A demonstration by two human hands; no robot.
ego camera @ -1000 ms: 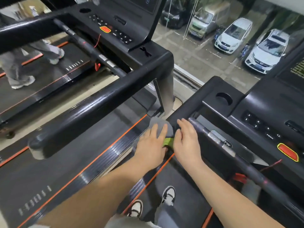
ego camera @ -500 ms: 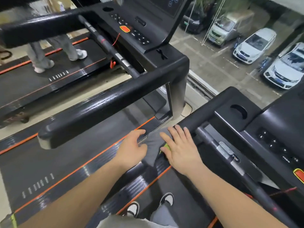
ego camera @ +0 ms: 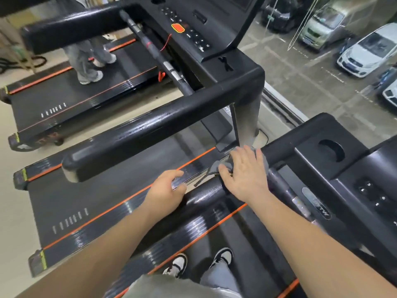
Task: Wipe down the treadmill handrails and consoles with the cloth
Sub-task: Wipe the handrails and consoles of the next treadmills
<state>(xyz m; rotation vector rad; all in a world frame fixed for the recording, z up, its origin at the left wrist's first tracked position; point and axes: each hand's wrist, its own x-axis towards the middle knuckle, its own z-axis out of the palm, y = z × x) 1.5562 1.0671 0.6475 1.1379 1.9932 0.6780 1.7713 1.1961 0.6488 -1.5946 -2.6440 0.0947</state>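
Note:
A grey cloth (ego camera: 216,167) lies on the black left handrail (ego camera: 204,196) of the treadmill I stand on, close to where the rail meets the console (ego camera: 376,190). My right hand (ego camera: 245,175) presses flat on the cloth with straight fingers and covers most of it. Further back on the same rail rests my left hand (ego camera: 167,190), fingers loosely curled, clear of the cloth and holding nothing.
The neighbouring treadmill's thick handrail (ego camera: 150,130) runs just left of my hands, its console with an orange button (ego camera: 177,27) beyond. A cup holder (ego camera: 332,150) sits right of the cloth. A person's legs (ego camera: 86,61) stand on a farther treadmill. Parked cars (ego camera: 365,50) show through the window.
My right hand has slid the cloth forward along the rail toward the console. My left hand came off the cloth and now sits further back on the rail.

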